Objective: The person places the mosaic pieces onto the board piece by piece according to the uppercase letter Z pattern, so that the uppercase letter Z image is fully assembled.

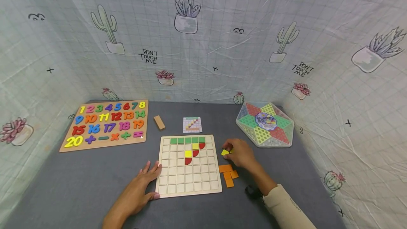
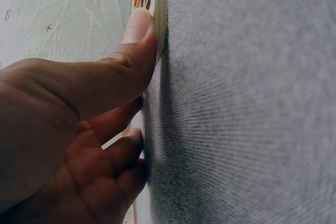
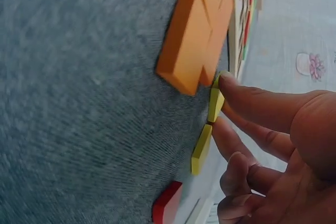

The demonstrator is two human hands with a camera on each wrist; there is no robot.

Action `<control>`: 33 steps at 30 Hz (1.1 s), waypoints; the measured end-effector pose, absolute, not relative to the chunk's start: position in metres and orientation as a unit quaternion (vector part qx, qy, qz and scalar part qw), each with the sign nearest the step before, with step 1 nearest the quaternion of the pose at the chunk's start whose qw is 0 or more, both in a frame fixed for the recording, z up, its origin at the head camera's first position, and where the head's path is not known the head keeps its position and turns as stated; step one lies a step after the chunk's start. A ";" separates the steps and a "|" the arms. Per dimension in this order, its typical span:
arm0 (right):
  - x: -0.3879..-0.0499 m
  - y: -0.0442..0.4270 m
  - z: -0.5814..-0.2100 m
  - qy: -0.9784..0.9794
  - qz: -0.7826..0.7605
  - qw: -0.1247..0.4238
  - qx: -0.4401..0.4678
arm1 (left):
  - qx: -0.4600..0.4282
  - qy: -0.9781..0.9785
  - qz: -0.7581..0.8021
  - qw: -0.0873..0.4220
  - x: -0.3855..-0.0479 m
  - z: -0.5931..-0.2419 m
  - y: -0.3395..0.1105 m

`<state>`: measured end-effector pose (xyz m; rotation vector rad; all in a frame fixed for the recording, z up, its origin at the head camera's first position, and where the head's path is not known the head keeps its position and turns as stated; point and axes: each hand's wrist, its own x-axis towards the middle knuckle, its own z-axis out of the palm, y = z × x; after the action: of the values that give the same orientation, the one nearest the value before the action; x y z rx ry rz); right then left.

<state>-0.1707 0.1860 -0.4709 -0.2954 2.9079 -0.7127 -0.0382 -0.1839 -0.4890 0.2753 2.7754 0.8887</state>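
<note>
A wooden grid board [image 1: 171,179] lies on the table with green, yellow and red tiles set in its upper squares. At its left edge my left hand [image 1: 140,186] rests with fingers spread, the thumb [image 2: 139,27] touching the near corner. To the right of the board, my right hand [image 1: 240,153] pinches a yellow tile [image 1: 225,152] between thumb and fingers, close to the tabletop. The right wrist view shows a second yellow tile [image 3: 201,149] beside it and a red tile [image 3: 167,203] farther along. Several orange tiles [image 1: 228,176] lie near that hand.
Behind the board are a small printed pattern card [image 1: 192,125] and a wooden block [image 1: 159,123]. A colourful number board [image 1: 105,139] lies at the back left. A hexagonal star-patterned box [image 1: 266,124] sits at the back right, before a cloth backdrop [image 1: 203,52].
</note>
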 end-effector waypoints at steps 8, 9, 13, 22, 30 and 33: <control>-0.171 0.182 -0.472 0.964 -0.236 0.067 -0.104 | 0.095 0.944 0.299 0.106 -0.039 -0.489 -0.184; -0.170 0.180 -0.472 0.962 -0.243 0.065 -0.108 | 0.096 0.944 0.299 0.105 -0.039 -0.490 -0.184; -0.166 0.172 -0.467 0.954 -0.263 0.059 -0.130 | 0.096 0.944 0.299 0.103 -0.039 -0.489 -0.184; -0.158 0.141 -0.461 0.936 -0.295 0.076 -0.176 | 0.090 0.944 0.297 0.107 -0.039 -0.489 -0.182; -0.160 0.109 -0.469 0.924 -0.308 0.106 -0.198 | 0.089 0.944 0.298 0.110 -0.040 -0.489 -0.182; -0.162 0.098 -0.471 0.923 -0.305 0.111 -0.205 | 0.084 0.944 0.299 0.113 -0.040 -0.489 -0.182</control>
<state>-0.1619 0.0984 -0.4715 -0.6032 2.7114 -0.8953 -0.0400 -0.1817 -0.4893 0.2479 2.7689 0.8765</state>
